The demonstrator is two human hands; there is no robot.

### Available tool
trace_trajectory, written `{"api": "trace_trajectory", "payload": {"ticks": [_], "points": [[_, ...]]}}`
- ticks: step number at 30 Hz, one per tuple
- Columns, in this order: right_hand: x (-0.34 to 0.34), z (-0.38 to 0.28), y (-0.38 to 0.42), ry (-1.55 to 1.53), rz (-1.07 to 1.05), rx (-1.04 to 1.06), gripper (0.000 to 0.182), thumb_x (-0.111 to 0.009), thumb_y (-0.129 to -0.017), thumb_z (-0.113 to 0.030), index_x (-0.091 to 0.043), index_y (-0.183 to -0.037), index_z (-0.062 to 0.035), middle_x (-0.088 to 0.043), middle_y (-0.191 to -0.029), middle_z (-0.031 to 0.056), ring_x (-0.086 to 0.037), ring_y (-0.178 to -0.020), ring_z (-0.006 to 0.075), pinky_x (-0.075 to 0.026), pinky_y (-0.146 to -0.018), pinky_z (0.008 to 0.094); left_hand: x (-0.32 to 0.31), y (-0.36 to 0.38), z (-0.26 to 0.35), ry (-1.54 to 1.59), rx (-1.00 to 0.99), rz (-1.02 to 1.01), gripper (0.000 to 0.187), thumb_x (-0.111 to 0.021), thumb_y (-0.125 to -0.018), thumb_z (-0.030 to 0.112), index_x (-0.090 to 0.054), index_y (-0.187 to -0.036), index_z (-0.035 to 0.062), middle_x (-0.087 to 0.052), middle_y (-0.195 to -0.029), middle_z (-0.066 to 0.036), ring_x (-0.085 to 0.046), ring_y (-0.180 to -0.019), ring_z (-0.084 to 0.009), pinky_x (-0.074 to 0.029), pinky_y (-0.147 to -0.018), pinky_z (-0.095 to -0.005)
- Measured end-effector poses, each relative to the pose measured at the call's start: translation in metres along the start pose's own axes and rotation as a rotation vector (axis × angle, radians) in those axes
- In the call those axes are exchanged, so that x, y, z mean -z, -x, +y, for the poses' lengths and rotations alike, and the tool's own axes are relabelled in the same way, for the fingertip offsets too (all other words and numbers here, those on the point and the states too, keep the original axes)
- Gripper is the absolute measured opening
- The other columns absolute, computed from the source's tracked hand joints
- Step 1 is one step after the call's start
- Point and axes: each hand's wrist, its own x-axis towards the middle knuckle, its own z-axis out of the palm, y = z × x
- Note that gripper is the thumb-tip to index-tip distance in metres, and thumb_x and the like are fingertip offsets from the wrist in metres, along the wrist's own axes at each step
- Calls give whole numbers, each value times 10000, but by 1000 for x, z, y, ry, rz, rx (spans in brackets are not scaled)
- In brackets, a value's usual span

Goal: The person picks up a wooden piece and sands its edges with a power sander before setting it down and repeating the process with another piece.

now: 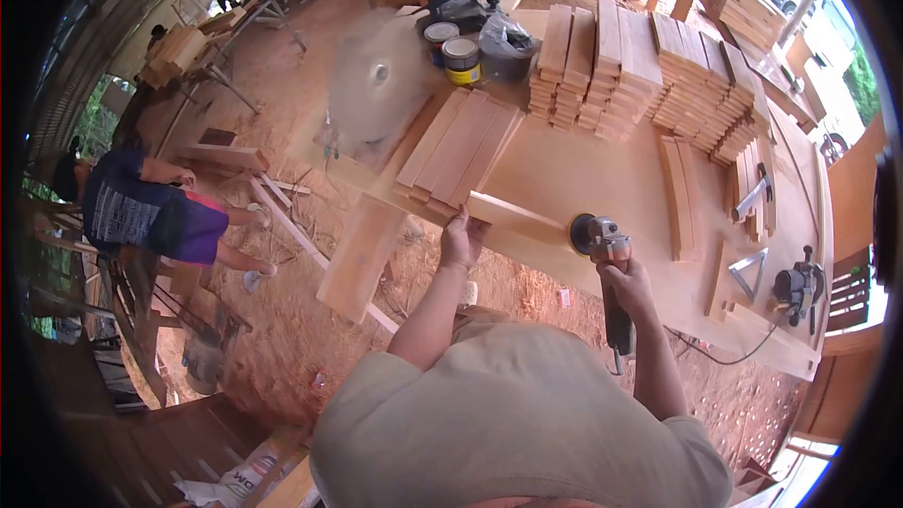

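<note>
A power sander [602, 243] with a round disc is in my right hand [628, 284], whose fingers wrap round its body. Its disc meets the right end of a narrow wooden board [522, 211] near the table's front edge. My left hand [457, 240] grips wood at the board's left end, beside a pile of flat boards [461, 146]. Where the left fingers close on the wood is partly hidden.
Tall plank stacks [597, 66] and paint cans [461, 58] stand at the back of the table [555, 165]. A metal square [749, 273], a hammer [750, 199] and another power tool [800, 290] lie right. A seated person [155, 202] is at left.
</note>
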Motion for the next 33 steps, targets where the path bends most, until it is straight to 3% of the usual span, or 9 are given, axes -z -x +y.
{"api": "trace_trajectory", "payload": {"ticks": [6,12,15,16,20,22,25,30,33], "points": [[44,20,20,122,166,-109,484,-686,-764,-373,-669,-972,65,-672,-804,140,-650,-797,202,-502,-746,341,30,-2,-3,-6,-45,-7,375,-420,-1045,334,-576,-1208,34,-657,-1171,-109,-637,-1068,-234,-530,-948,-387],[69,41,31,109,373,-244,478,-684,-771,-371,-671,-999,48,-678,-839,141,-649,-814,204,-496,-752,343,17,14,3,-20,-57,138,391,-411,-1047,354,-570,-1200,32,-630,-1176,-108,-612,-1083,-229,-529,-936,-377],[70,66,34,-49,357,-186,436,-683,-784,-347,-681,-1021,18,-643,-809,72,-594,-782,146,-471,-707,298,42,14,-2,38,-63,178,370,-433,-1041,345,-569,-1202,41,-634,-1149,-95,-612,-1054,-219,-529,-912,-376],[62,50,42,-125,393,-101,258,-663,-836,-277,-665,-897,-26,-569,-751,-39,-504,-682,60,-410,-614,238,44,16,-2,22,-63,246,374,-432,-1038,344,-569,-1206,40,-626,-1168,-96,-595,-1097,-217,-526,-925,-392],[51,54,49,-532,355,-117,163,-637,-838,-203,-595,-861,-47,-560,-675,26,-564,-558,133,-470,-511,271,47,37,10,-114,-65,458,348,-569,-976,306,-581,-1179,24,-641,-1110,-98,-631,-1028,-210,-552,-842,-397],[55,64,46,-475,310,-85,161,-644,-829,-199,-598,-861,-48,-565,-686,24,-559,-556,129,-460,-504,269,67,43,17,-757,148,379,395,-721,-865,277,-597,-1067,-38,-662,-997,-121,-656,-821,-179,-558,-694,-342],[55,67,46,-370,253,-76,153,-667,-807,-168,-622,-885,-44,-569,-711,-2,-539,-597,97,-431,-541,253,77,51,22,-1187,262,318,551,-815,-768,314,-575,-1051,-93,-675,-966,-158,-665,-761,-195,-544,-650,-335],[33,38,49,-232,258,-59,200,-706,-777,-148,-661,-924,-20,-594,-757,-30,-525,-674,68,-422,-616,245,36,62,15,-1278,634,-158,640,-777,-816,416,-561,-1095,-118,-664,-1017,-193,-660,-898,-217,-534,-709,-328],[24,30,45,-223,216,-63,205,-709,-770,-154,-667,-915,-15,-599,-763,-25,-532,-685,74,-430,-622,252,46,50,-26,-1139,690,-190,523,-703,-888,417,-586,-1065,-61,-666,-975,-151,-653,-802,-190,-523,-641,-318]]}}
